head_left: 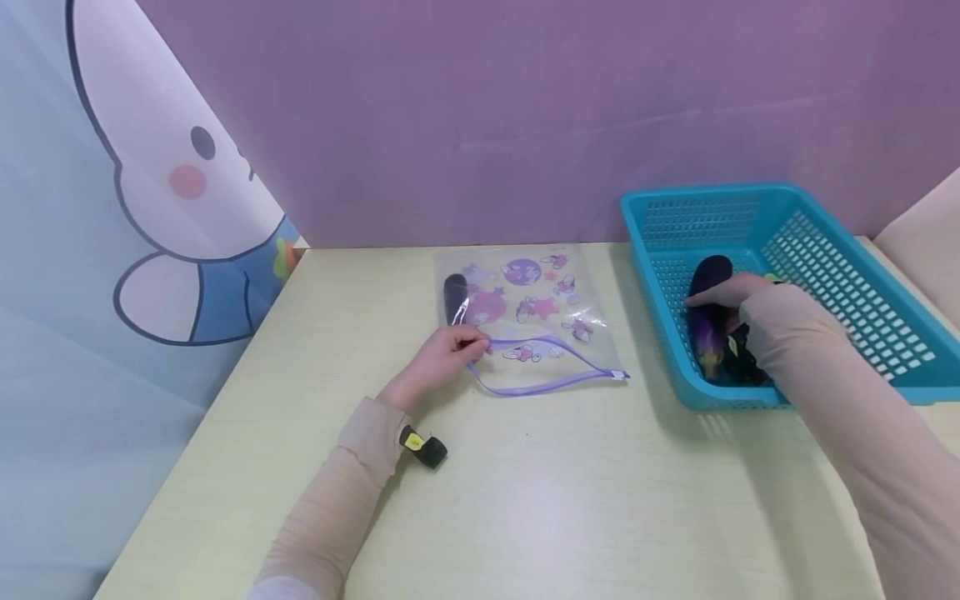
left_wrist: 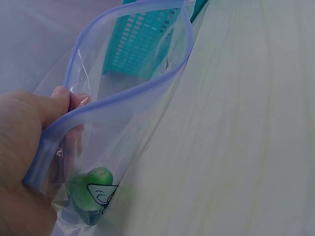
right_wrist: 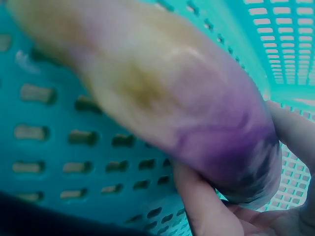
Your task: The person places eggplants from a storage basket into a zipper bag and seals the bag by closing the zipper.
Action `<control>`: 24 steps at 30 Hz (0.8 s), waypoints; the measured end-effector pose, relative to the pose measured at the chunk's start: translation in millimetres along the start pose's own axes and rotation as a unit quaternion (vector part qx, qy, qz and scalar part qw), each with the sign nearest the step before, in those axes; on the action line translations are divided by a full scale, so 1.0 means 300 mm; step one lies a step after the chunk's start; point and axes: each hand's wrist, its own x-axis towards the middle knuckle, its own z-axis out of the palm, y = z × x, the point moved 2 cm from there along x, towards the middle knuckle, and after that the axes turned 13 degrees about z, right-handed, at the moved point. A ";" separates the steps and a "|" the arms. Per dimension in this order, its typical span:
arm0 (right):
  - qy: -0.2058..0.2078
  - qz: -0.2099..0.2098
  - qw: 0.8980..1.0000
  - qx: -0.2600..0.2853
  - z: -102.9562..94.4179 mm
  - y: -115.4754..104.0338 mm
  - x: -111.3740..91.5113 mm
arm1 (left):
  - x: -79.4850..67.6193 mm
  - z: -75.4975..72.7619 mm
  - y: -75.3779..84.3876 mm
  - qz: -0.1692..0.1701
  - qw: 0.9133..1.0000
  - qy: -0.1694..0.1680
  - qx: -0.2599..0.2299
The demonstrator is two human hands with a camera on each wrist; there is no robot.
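Left grip (head_left: 439, 357) pinches gaping slider bag (head_left: 534, 283), right grip (head_left: 735, 292) holds eggplant (head_left: 705, 332): best lifted well clear of basket rim (head_left: 705, 193).

Both arms (head_left: 330, 500) outstretched — left fingers (head_left: 467, 336) pinching, right fingers (right_wrist: 204, 204) gripping.

Right wrist view: eggplant (right_wrist: 182, 93) blurred, cut off above
Head view: right hand (head_left: 731, 293) partly covers it; basket (head_left: 761, 223) cut off at right.
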 end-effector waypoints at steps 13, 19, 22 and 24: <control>-0.012 -0.005 0.998 0.061 -0.006 -0.005 -0.009 | -0.003 0.002 -0.007 0.008 1.000 0.000 0.005; -0.014 -0.013 0.998 0.068 -0.012 -0.003 -0.022 | 0.000 0.003 -0.007 0.010 1.000 0.000 0.007; -0.032 -0.019 0.996 0.078 -0.016 -0.003 -0.025 | 0.001 0.003 -0.007 0.014 1.000 0.000 0.009; -0.039 -0.020 0.995 0.088 -0.019 -0.004 -0.026 | 0.002 0.004 -0.008 0.017 1.000 0.000 0.010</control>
